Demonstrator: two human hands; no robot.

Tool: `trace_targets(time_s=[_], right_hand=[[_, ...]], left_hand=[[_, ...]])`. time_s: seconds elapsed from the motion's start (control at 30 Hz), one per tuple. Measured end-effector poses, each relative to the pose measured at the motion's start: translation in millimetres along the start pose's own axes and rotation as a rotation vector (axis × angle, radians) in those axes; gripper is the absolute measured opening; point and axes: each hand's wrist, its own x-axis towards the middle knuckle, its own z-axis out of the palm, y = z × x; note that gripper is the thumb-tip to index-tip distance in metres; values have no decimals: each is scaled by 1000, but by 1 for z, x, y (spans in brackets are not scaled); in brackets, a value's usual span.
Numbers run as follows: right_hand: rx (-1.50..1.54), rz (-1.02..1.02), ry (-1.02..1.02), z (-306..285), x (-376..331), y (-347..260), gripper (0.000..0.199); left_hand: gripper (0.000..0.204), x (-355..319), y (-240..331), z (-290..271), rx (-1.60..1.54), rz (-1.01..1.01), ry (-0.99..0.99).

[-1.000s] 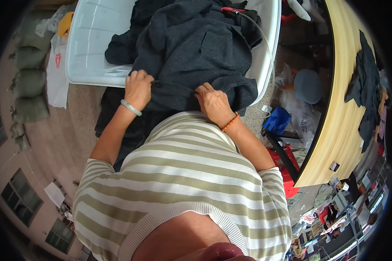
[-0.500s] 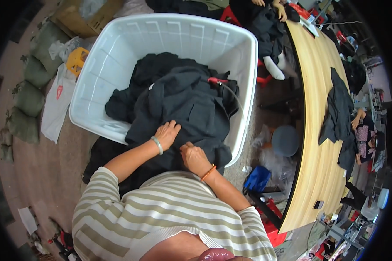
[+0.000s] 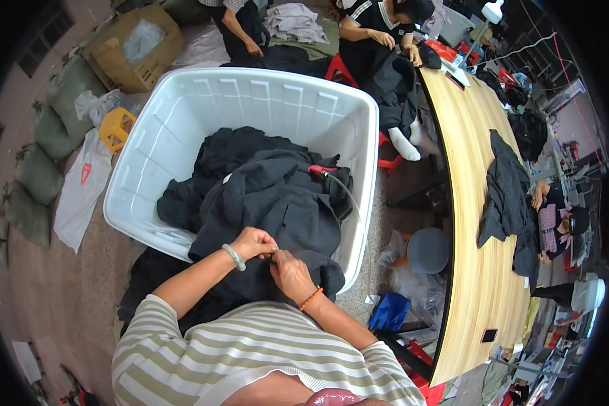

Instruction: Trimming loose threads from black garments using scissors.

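Note:
A dark, nearly black garment (image 3: 277,199) is heaped over the near rim of a large white plastic tub (image 3: 137,227) and hangs down toward my lap. My left hand (image 3: 254,243), with a pale bangle at the wrist, is pinched closed just above the cloth; what its fingertips hold is too small to make out. Right beside it, my right hand (image 3: 293,276), wearing an orange bead bracelet, has its fingers curled closed on the garment. The fingertips of both hands meet. Beyond them, a red-ended tool (image 3: 323,170) on a thin grey hose lies on the cloth.
To the right stands a long wooden table (image 3: 463,284) with dark clothes (image 3: 504,196) on it. Nearby are a round grey stool seat (image 3: 427,250) and a blue dustpan-like object (image 3: 390,312). Filled sacks (image 3: 51,145) line the left. Other people sit and work further off.
My left hand has drawn in to meet my right hand, its fingers going from spread on the cloth to a pinch. The view has tilted up, bringing more of the background into sight.

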Motion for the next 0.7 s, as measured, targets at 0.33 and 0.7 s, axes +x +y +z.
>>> trace_targets(time_s=[0.33,0.7], right_hand=[[1,21,8,-6,-3,12,23],[13,10,-104,-10,-9,10,24]], left_hand=[[6,-3,-41,16,47,36,149],[13,-14,-38,9,-326,-236,41]])
